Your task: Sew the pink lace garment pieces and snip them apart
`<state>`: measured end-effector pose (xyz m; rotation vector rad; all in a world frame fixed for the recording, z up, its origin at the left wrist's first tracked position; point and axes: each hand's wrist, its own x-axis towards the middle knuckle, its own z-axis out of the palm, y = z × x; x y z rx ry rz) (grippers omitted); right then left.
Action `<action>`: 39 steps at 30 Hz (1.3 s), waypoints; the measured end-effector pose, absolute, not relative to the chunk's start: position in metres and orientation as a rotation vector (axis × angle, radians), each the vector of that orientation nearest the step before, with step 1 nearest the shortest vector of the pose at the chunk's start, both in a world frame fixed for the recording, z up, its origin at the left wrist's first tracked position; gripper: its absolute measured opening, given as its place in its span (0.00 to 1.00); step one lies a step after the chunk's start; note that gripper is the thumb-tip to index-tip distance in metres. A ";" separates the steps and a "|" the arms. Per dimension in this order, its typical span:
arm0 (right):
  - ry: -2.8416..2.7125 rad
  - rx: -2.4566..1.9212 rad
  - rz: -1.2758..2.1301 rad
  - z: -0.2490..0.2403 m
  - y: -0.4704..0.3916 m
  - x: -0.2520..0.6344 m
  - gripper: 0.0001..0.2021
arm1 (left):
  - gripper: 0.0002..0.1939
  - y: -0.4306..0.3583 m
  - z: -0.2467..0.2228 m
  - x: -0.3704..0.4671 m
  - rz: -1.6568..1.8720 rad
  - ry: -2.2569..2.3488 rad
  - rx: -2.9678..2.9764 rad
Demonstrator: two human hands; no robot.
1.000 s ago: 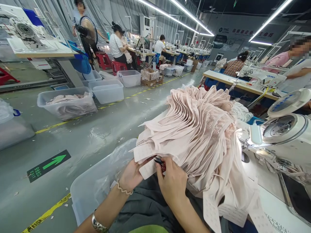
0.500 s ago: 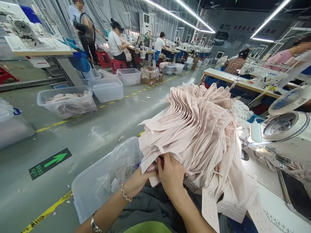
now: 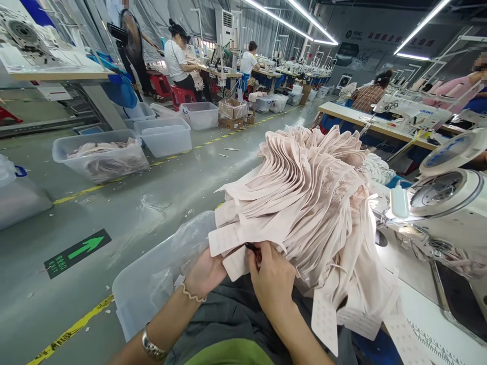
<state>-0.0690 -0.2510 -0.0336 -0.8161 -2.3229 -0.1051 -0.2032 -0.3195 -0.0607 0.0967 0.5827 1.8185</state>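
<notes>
A large heap of pale pink garments (image 3: 304, 187) with hook-and-eye tabs lies in front of me, spilling over the table edge. Below its near left side, my left hand (image 3: 207, 274) holds a garment end tab (image 3: 236, 262), its fingers partly hidden under the fabric. Just right of it, my right hand (image 3: 272, 276) is closed around a small dark tool (image 3: 253, 247), which looks like snips; its tip lies against the fabric between the tabs. The tool is mostly hidden by my fingers.
A translucent bin (image 3: 152, 284) stands at my left, below the heap. On the right are a sewing machine (image 3: 449, 203) and a phone (image 3: 462, 299) on the table (image 3: 426, 304). More bins (image 3: 101, 157) line the floor beyond, with people seated at machines.
The tabs are now spread apart and more visible. My left hand has shifted slightly left and turned palm up, and the dark tool shows more in my right hand.
</notes>
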 end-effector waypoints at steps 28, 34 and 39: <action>-2.159 -0.734 0.135 -0.036 -0.256 -0.057 0.10 | 0.19 -0.309 -0.034 -0.202 1.823 0.683 0.064; -2.269 -0.802 0.040 -0.032 -0.253 -0.064 0.10 | 0.21 -0.315 -0.038 -0.191 1.830 0.697 0.073; -2.320 -0.862 -0.035 -0.037 -0.244 -0.070 0.07 | 0.16 -0.324 -0.058 -0.175 1.773 0.668 0.127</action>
